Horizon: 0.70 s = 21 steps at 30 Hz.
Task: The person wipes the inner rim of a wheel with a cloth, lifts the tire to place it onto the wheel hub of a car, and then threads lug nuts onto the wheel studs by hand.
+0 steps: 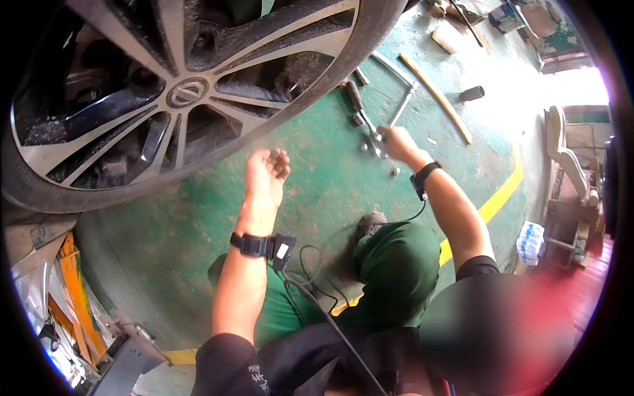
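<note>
Green floor (317, 178), scuffed; one wheel (179, 121) — rubber tyre (72, 200), metal spokes (125, 33), round badge (187, 93). One dark sleeve (223, 363) bears white characters (258, 378). One yellow tube (437, 99) lies rightward. The left hand (265, 175), half-open, holds nothing; the right hand (398, 144) curls at one metal bar (403, 105) on the floor, beside one dark-handled tool (354, 97) — whether gripping, I cannot tell. Beyond: one cylinder (472, 94).

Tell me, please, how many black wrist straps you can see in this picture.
2: the left wrist strap, around the wrist behind the left hand, and the right wrist strap, behind the right hand. No others show.
</note>
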Motion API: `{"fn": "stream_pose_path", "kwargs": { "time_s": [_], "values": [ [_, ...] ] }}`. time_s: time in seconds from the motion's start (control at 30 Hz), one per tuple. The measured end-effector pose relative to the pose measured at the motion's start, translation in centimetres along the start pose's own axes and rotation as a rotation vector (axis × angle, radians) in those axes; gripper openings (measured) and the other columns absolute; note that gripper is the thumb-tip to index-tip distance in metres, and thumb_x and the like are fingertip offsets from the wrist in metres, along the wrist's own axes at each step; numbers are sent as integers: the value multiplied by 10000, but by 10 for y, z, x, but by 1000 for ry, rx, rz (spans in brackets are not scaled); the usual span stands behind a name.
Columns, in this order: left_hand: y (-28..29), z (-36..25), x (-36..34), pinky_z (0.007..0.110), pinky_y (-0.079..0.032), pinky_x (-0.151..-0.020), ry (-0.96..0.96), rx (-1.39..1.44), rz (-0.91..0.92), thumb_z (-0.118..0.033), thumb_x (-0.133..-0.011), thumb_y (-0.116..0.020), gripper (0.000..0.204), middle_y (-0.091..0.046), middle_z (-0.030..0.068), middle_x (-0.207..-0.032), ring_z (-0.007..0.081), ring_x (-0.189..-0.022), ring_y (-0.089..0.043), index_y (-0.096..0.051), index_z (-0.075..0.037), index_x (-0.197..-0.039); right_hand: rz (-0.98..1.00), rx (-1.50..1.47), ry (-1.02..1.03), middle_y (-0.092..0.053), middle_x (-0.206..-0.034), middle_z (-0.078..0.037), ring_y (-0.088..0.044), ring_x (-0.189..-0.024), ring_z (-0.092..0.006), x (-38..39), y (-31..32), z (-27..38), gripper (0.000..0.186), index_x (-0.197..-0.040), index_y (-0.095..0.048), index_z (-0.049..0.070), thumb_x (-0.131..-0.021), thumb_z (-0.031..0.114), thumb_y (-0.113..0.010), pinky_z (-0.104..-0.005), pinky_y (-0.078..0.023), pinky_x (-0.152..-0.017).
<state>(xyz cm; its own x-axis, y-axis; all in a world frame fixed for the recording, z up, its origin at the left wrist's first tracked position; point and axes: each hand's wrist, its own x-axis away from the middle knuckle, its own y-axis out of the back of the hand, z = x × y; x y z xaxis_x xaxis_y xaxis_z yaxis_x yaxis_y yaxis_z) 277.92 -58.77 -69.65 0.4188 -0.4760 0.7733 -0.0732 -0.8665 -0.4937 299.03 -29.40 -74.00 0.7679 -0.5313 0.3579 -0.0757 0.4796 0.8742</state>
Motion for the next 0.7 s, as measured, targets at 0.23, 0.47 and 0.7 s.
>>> {"fn": "stream_pose_path", "kwargs": {
  "time_s": [0.23, 0.47, 0.7],
  "values": [
    [45, -5, 2, 296, -487, -701, -35, 3, -123, -183, -889, -479, 181, -632, 78, -880, 187, -779, -600, -578, -33, -905, -26, 183, 79, -628, -851, -246, -649, -800, -423, -17, -112, -22, 198, -1003, -545, 26, -867, 169, -567, -511, -524, -670],
    [15, -18, 12, 292, -479, -683, -101, 30, -79, -169, -894, -485, 178, -636, 92, -878, 190, -774, -598, -573, -13, -900, -30, -291, 67, -646, -687, -193, -667, -657, -345, -17, -80, 11, 232, -904, -595, 3, -902, 235, -590, -420, -527, -617],
    [6, 6, -3, 298, -450, -593, -186, -36, 5, -174, -899, -488, 182, -634, 67, -737, 159, -651, -596, -604, -58, -821, 167, -591, 441, -639, -759, -43, -550, -616, -85, 20, 78, 205, 218, -1071, -635, 8, -922, 167, -647, -270, -475, -582]
  ]
}}
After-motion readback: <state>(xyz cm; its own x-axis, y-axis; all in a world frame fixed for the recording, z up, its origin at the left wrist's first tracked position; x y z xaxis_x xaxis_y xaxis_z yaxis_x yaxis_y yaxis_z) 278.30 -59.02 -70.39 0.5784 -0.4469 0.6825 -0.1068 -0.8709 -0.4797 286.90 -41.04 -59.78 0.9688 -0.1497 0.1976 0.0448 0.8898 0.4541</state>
